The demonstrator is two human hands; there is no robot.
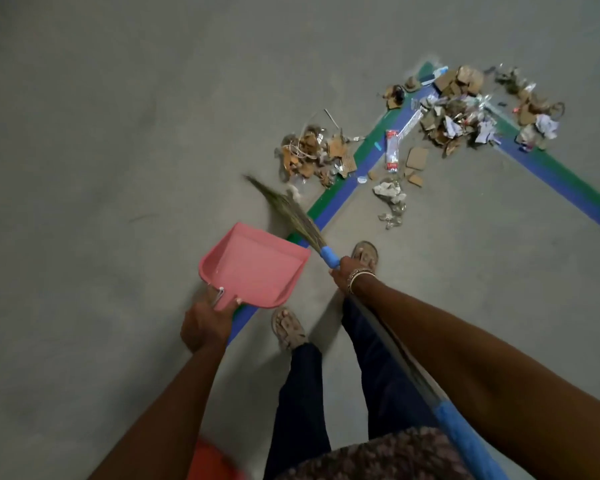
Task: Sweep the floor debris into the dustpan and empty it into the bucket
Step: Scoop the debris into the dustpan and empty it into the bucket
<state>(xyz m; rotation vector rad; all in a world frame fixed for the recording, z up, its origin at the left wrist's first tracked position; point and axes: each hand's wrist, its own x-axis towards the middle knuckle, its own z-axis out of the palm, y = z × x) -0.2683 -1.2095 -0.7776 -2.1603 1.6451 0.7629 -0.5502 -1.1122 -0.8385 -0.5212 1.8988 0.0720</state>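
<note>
Gripping the dustpan (253, 265), the left hand (205, 327) carried it empty; the right hand (343, 275) clasped the broom (293, 216). Setting the lip flat beside the nearest debris (312, 155) would likely serve best.

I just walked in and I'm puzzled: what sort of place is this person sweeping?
Probably an indoor workshop or warehouse-like hall, though I can't be sure: a bare grey concrete floor, green-and-blue painted lines marking off a zone, and heaps of cardboard scraps and wrappers lying across them.
</note>
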